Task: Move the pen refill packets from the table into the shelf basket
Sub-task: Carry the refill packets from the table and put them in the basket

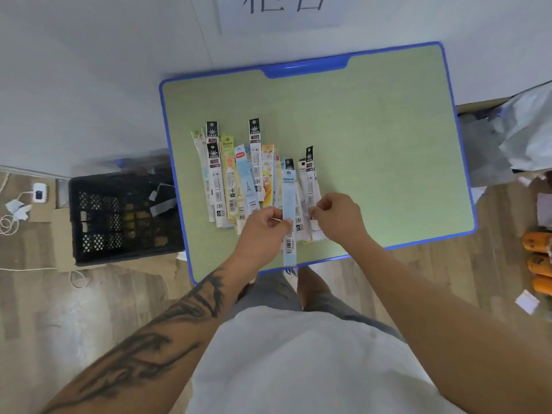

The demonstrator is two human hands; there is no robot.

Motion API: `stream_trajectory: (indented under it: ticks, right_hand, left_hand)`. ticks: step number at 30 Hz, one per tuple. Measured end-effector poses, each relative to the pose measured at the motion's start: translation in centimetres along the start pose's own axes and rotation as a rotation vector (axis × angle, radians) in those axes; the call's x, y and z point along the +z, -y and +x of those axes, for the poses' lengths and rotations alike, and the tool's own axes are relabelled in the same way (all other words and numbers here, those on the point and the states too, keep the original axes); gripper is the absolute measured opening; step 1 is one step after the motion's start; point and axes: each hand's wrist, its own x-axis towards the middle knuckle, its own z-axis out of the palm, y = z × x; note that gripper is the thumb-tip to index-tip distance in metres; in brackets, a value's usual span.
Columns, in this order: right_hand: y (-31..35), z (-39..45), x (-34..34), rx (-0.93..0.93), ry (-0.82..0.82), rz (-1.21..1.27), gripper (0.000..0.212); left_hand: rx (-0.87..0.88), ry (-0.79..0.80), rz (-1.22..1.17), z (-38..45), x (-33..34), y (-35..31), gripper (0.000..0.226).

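the job was barely begun — nearly all the pen refill packets (239,177) still lay fanned on the desk (373,144). the left hand (263,231) pinched a pale blue packet (289,210) near the front edge; the right hand (336,218) pinched a neighbouring white packet (310,189). the black basket (119,216) sat left of the desk — its contents unclear.

You see the pen refill packets (239,177) fanned flat on the green desk (373,144), overlapping lengthwise; your left hand (264,231) pinches 1 pale blue packet (289,192); the black basket (119,216) sits left.
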Motion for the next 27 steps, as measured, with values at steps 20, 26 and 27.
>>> stream_trajectory:
  ticks: [20,26,27]
  right_hand:
    - [-14.4,-16.5,-12.9,-0.148,-0.034,0.960,0.015]
    - [-26.6,-23.0,-16.2,-0.103,-0.163,1.146,0.004]
    - [-28.7,-24.1,-16.4,-0.090,-0.183,1.180,0.002]
  left_hand:
    - [0.254,0.165,0.157,-8.8,15.9,-4.7,0.009]
    - [0.313,0.299,0.210,-15.4,27.1,-3.2,0.011]
    - [0.319,0.327,0.233,-16.4,29.0,-2.7,0.011]
